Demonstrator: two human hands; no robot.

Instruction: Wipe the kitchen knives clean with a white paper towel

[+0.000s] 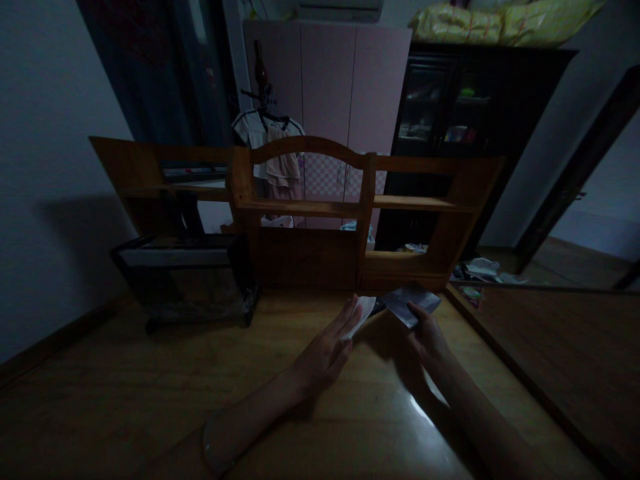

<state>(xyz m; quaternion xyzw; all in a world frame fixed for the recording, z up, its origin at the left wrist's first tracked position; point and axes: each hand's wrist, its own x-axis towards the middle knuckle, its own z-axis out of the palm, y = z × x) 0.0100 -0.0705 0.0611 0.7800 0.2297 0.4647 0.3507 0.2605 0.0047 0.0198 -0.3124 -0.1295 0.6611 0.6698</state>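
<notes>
My left hand [327,350] is above the wooden desktop [200,400], its fingers straight and together against a white tissue or thin cloth [362,316]. It wears a thin bracelet [206,443] at the wrist. To its right, my right hand [427,333] pinches the near edge of a flat, thin rectangular sheet or panel [407,305], grey and slightly shiny, with the thumb on top. Between the two hands a small black object [376,307] shows in part; I cannot make out its kind. The tissue and the panel are apart.
A small glass tank with a black frame [185,287] stands at the left. Behind the hands rises a wooden shelf unit [305,208]. A raised wooden edge [500,340] borders the desktop on the right. The room is dim, with a pink wardrobe [327,87] and a dark cabinet [490,133] beyond.
</notes>
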